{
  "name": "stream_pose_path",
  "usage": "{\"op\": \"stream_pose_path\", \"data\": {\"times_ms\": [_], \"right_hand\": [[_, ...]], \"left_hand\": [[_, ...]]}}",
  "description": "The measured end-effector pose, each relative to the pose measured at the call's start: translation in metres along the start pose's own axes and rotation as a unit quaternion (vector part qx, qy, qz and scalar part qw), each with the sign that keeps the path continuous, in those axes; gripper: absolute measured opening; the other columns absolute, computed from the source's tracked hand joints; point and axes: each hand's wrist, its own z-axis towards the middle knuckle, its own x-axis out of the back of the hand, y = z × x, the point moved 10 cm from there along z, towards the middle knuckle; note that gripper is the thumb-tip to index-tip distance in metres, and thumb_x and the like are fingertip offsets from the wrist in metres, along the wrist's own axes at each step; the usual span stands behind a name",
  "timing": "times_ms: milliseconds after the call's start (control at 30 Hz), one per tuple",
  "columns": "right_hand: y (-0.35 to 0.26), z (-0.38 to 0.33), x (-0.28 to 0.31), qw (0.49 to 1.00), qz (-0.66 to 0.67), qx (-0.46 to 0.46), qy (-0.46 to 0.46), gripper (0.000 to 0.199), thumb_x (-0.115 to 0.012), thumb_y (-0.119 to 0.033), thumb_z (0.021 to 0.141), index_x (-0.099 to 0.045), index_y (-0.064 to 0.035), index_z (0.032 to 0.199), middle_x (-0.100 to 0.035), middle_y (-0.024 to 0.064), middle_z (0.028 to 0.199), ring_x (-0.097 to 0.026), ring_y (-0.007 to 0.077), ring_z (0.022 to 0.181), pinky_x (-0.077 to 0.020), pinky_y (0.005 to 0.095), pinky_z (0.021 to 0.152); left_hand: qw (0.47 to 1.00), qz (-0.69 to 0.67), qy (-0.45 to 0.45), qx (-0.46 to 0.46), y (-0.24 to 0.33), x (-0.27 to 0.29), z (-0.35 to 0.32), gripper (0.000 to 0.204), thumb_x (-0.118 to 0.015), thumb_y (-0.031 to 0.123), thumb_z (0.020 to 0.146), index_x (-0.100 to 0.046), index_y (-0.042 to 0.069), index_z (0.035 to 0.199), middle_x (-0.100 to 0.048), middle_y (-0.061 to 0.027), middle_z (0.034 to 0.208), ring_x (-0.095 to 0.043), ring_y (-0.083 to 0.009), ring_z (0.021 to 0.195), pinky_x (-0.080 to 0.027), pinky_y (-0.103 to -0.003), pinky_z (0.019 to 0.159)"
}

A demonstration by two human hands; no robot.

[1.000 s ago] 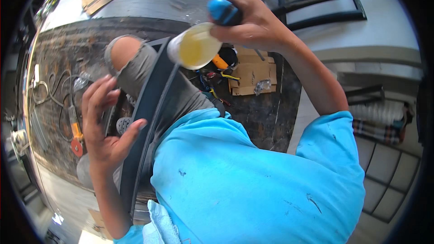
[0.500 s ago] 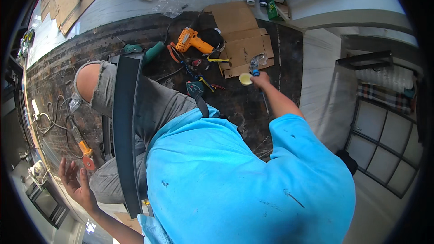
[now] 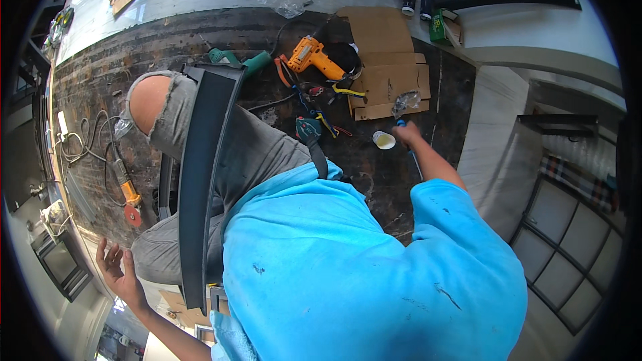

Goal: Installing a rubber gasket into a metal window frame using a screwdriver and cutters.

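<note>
At the right of the floor, my right hand (image 3: 406, 134) is closed round a blue-handled tool (image 3: 400, 122) with a thin shaft. The shaft shows beside my forearm; its exact kind is unclear. Just left of these fingers is a small white cup (image 3: 384, 140) with something pale yellow inside. My left hand (image 3: 123, 277) is raised at the lower left, fingers apart and holding nothing. A long dark metal bar (image 3: 204, 174) lies across my bent leg, near neither hand's fingers.
Ahead lie an orange power tool (image 3: 315, 60), a green power tool (image 3: 257, 62), yellow-handled pliers (image 3: 349, 91) and flattened cardboard (image 3: 384, 83) with clear plastic (image 3: 406, 103) on it. An angle grinder (image 3: 126, 186) with a red disc and looped cord lies at left.
The view has shifted, so the floor and tools sit further right. My right hand has drawn apart from the white cup, still gripping the blue-handled tool. My left hand remains raised and spread.
</note>
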Motion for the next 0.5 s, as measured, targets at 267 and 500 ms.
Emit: {"op": "stream_pose_path", "data": {"times_ms": [267, 500], "right_hand": [[-0.137, 0.069, 0.015, 0.979, 0.117, 0.162, 0.028, 0.056, -0.074, -0.026, 0.078, -0.052, 0.0034, 0.120, -0.066, 0.0149, 0.076, -0.066, 0.0234, 0.059, -0.0537, 0.0408, 0.053], [-0.185, 0.164, 0.004, 0.984, 0.090, 0.149, 0.046, 0.062, -0.081, -0.049, 0.076, -0.073, 0.0038, 0.108, -0.072, 0.0135, 0.100, -0.068, 0.0236, 0.085, -0.0551, 0.0383, 0.076]], "left_hand": [[0.990, 0.069, 0.099, 0.077, -0.082, 0.077, -0.052, 0.052, -0.070, 0.009, 0.095, -0.052, 0.003, 0.144, -0.054, -0.0086, 0.144, -0.056, -0.0185, 0.116, -0.045, -0.033, 0.101], [0.951, 0.116, 0.206, 0.200, -0.190, 0.162, -0.197, 0.051, -0.073, 0.016, 0.095, -0.054, 0.000, 0.140, -0.059, -0.0131, 0.138, -0.064, -0.0179, 0.107, -0.049, -0.031, 0.096]]}}
